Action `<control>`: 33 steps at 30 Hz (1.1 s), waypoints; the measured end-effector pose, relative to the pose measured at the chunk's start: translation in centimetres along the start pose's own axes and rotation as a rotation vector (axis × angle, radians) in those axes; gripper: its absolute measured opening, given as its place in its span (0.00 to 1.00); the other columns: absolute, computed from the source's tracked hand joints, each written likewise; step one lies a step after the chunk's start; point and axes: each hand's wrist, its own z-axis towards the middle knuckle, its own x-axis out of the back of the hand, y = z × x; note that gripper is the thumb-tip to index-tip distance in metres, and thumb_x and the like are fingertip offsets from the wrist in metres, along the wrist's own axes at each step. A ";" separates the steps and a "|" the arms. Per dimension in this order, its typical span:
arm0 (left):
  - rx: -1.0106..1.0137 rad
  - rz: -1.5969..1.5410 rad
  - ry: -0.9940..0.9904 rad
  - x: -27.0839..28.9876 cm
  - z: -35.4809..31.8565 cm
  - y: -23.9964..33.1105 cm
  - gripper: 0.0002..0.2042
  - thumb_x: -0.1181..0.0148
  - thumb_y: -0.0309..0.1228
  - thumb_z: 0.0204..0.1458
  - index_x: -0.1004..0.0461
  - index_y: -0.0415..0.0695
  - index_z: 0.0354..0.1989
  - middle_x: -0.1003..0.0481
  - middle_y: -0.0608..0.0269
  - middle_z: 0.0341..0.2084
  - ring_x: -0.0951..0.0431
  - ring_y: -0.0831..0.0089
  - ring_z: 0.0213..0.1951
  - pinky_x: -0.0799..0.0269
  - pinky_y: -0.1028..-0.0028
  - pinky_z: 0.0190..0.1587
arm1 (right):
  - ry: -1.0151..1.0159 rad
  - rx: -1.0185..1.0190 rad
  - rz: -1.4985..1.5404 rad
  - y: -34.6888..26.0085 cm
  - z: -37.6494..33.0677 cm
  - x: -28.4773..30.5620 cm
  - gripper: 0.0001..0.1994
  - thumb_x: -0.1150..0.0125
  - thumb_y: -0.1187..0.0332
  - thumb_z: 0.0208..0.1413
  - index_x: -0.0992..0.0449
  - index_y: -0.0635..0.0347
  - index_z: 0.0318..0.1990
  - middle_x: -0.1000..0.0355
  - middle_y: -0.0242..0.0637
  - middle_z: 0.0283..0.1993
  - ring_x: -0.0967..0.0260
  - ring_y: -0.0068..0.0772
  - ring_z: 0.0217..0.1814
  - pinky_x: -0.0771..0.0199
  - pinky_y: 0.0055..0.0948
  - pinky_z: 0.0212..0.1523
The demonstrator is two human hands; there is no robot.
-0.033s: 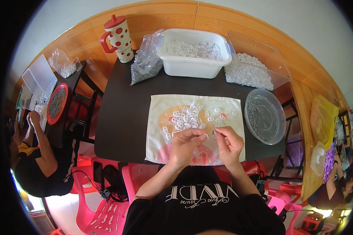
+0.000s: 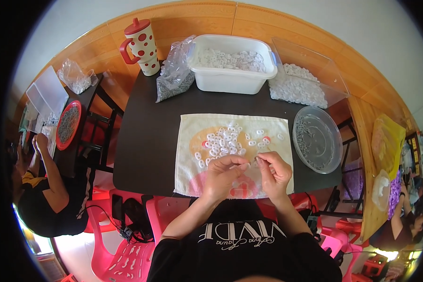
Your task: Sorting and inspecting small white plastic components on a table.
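Note:
Over a pale towel (image 2: 185, 127) with a coloured print, my two hands are close together with fingertips nearly meeting. My left hand (image 2: 224, 173) is closed in a pinch on a small white plastic piece, mostly covered by thumb and forefinger. In a similar pinch, my right hand (image 2: 273, 171) has something tiny and dark at its fingertips, too small to name. Just beyond my left hand lies a loose heap of white oval plastic pieces (image 2: 223, 141), each with two holes. Several more are scattered on the towel beyond my right hand.
Behind the towel stand a white tub (image 2: 232, 81) of white pieces, a bag of grey metal bits (image 2: 174, 87), a spotted tumbler (image 2: 145, 51) and a clear box (image 2: 298, 89). A clear round tray (image 2: 331, 150) sits right. A person (image 2: 56, 188) works at the left table.
My left fingertips have closed slightly further over the white plastic piece, so less of it shows. The rest looks the same.

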 end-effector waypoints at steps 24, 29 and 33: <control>0.037 0.061 -0.006 -0.8 0.1 -0.1 0.05 0.40 0.19 0.58 0.21 0.36 0.41 0.19 0.60 0.33 0.21 0.76 0.32 0.26 0.79 0.35 | 0.022 0.470 -0.069 0.6 0.0 0.1 0.18 0.42 0.91 0.45 0.22 0.67 0.44 0.21 0.44 0.37 0.25 0.40 0.32 0.29 0.29 0.31; 0.052 -0.006 -0.025 -0.7 0.0 -0.2 0.05 0.41 0.19 0.59 0.21 0.36 0.41 0.20 0.60 0.33 0.21 0.76 0.32 0.25 0.77 0.35 | -0.004 0.508 -0.150 0.3 -0.1 0.3 0.17 0.42 0.90 0.46 0.22 0.67 0.44 0.22 0.44 0.37 0.25 0.41 0.31 0.26 0.30 0.32; 0.074 -0.049 -0.020 -0.7 -0.1 -0.1 0.05 0.41 0.19 0.58 0.21 0.35 0.41 0.20 0.60 0.33 0.21 0.76 0.32 0.25 0.77 0.36 | 0.005 0.409 -0.100 0.1 -0.3 0.1 0.16 0.42 0.89 0.47 0.23 0.68 0.44 0.22 0.43 0.36 0.26 0.39 0.30 0.26 0.30 0.32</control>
